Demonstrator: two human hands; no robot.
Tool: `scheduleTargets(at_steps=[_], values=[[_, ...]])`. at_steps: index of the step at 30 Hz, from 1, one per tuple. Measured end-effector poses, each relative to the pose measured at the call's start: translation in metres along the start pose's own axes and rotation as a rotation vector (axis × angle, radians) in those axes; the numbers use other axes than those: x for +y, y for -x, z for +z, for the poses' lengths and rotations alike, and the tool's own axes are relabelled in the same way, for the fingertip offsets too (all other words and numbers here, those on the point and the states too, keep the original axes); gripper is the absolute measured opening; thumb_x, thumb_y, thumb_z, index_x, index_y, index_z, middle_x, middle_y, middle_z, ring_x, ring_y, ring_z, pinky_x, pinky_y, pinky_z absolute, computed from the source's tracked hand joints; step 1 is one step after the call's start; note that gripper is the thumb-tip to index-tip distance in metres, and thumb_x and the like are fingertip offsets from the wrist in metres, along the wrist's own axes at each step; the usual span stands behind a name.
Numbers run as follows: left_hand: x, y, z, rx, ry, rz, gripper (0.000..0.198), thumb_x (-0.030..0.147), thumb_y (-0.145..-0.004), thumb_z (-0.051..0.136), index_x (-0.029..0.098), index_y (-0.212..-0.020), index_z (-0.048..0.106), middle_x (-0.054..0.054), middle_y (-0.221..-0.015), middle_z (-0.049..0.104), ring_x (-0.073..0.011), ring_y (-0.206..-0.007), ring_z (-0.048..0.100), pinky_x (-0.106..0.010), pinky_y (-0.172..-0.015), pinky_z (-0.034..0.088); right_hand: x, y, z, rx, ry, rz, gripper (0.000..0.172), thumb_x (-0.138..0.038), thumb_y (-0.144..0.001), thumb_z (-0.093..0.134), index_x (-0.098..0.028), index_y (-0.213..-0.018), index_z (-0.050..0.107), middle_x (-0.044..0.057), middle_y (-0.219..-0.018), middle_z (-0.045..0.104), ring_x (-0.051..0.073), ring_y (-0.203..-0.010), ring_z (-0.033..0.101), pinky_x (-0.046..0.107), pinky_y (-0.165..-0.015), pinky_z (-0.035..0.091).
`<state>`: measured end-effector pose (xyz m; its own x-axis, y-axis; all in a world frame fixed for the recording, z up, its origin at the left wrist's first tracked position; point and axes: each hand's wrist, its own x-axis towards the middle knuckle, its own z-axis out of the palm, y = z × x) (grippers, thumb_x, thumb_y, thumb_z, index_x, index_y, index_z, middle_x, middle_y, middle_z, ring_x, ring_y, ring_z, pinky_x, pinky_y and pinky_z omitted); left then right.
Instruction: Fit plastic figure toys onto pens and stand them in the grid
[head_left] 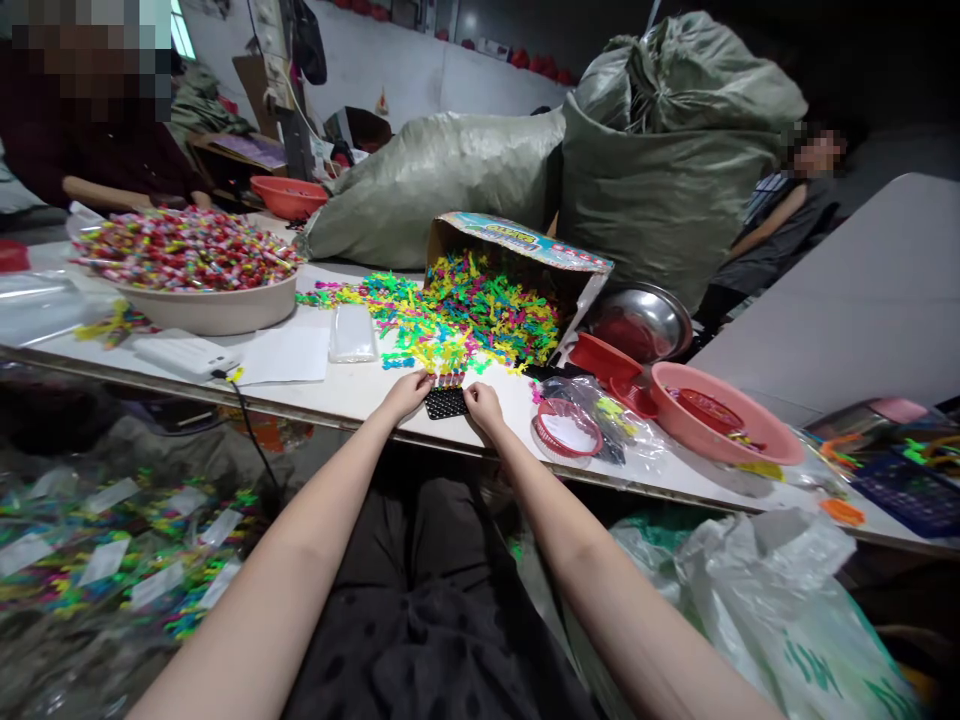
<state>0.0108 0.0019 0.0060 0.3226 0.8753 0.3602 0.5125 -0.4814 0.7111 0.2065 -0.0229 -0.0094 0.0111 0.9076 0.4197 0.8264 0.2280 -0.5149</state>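
Left hand curls at ten o'clock of the black tray, its grip unclear; right hand pinches the three-o'clock edge. Colourful pieces heap at twelve. Steadying seems the current step; next calls for a level hold.

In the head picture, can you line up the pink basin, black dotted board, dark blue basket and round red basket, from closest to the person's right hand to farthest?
1. Black dotted board: right by the right hand's fingertips, on its left.
2. Round red basket: right of the hand.
3. Pink basin: farther right.
4. Dark blue basket: farthest right.
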Motion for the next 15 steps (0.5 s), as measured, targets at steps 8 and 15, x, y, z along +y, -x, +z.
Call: scheduleTargets(at_steps=[8, 15], values=[[0.0022, 0.0005, -0.0013, -0.025, -0.044, 0.017, 0.029, 0.031, -0.082, 0.039, 0.013, -0.094, 0.058, -0.008, -0.085, 0.063, -0.0187, -0.076, 0.057, -0.026, -0.067, 0.041, -0.0007, 0.0004, -0.0004, 0.005, 0.018, -0.008, 0.015, -0.023, -0.077, 0.045, -0.017, -0.068, 0.055, 0.003, -0.069, 0.058, 0.014, -0.069, 0.048, 0.023, -0.065, 0.033], [0.0032, 0.0003, -0.0002, -0.035, -0.079, -0.002, 0.031, 0.03, -0.083, 0.039, 0.013, -0.1, 0.058, -0.01, -0.093, 0.063, -0.0198, -0.085, 0.057, -0.027, -0.076, 0.041, -0.0042, 0.0008, -0.0021, -0.009, 0.031, -0.013, 0.016, -0.023, -0.077, 0.044, -0.017, -0.069, 0.056, 0.003, -0.069, 0.058, 0.014, -0.067, 0.048, 0.023, -0.063, 0.033]])
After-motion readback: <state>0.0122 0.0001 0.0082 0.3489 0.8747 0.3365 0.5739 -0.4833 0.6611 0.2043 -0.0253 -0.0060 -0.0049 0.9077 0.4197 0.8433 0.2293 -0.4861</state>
